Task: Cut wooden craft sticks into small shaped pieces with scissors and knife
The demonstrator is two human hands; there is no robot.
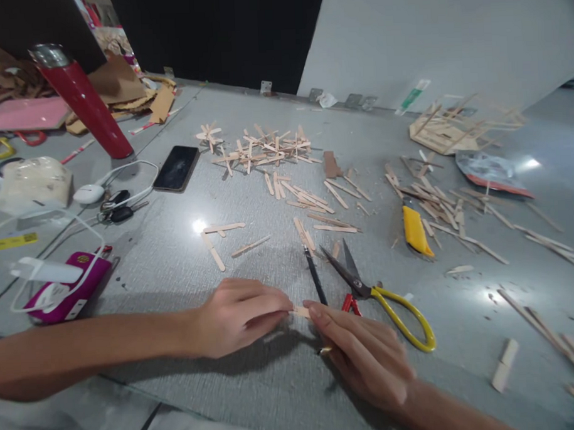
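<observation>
Between my fingertips a short piece of wooden craft stick (pixel 300 312) shows, low over the table. My left hand (pixel 248 317) is closed, pinching its left end. The right end sits between the thumb and fingers of my right hand (pixel 364 350), which is closed too; most of the stick is hidden by the fingers. Just beyond my right hand lie scissors (pixel 360 286) with yellow handles, blades apart, a dark pen-like tool (pixel 315 273) and a small red object (pixel 350 304), partly covered. Ahead of my left hand are sticks joined at an angle (pixel 213 249) and a loose stick (pixel 250 246).
Star-shaped stick clusters (pixel 275 146) lie toward the back. To the right are a yellow cutter (pixel 415 229), a stick pile (pixel 440 203) and a wooden frame (pixel 446 131). At left stand a red bottle (pixel 83 100), a phone (pixel 177 168), keys (pixel 120 211) and a purple power bank (pixel 75 285).
</observation>
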